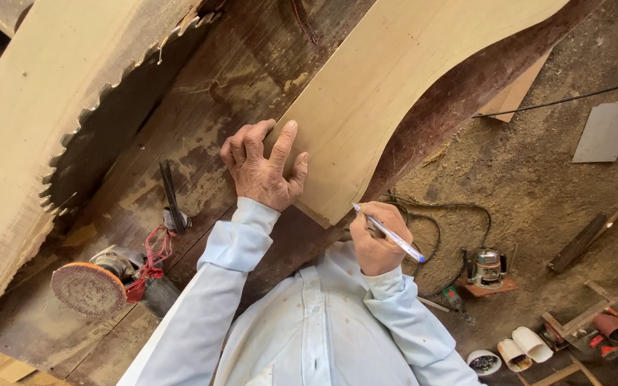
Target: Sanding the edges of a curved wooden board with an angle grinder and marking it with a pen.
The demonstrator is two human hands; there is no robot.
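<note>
Now, board: your curved pale wooden board [388,86] lies flat on the dark bench [202,114], its long axis running from the upper right down to its squared end near your chest.
Left hand: your left hand [262,166] presses on the board's left edge near that lower end, fingers spread wide, holding nothing.
Right hand: your right hand [377,239] sits just off the board's lower corner, closed around a pen [389,233].
Pen: its tip points up-left and meets the corner of the board; its barrel slants down-right.
Bench: a toothed circular saw blade [109,136] rises from the bench left of the board, beside a long pale plank [44,121]; a grinder with a round sanding disc [89,288] lies near your left sleeve.
Floor: a router [487,266] with a dark cord stands on the sawdust, well apart.
</note>
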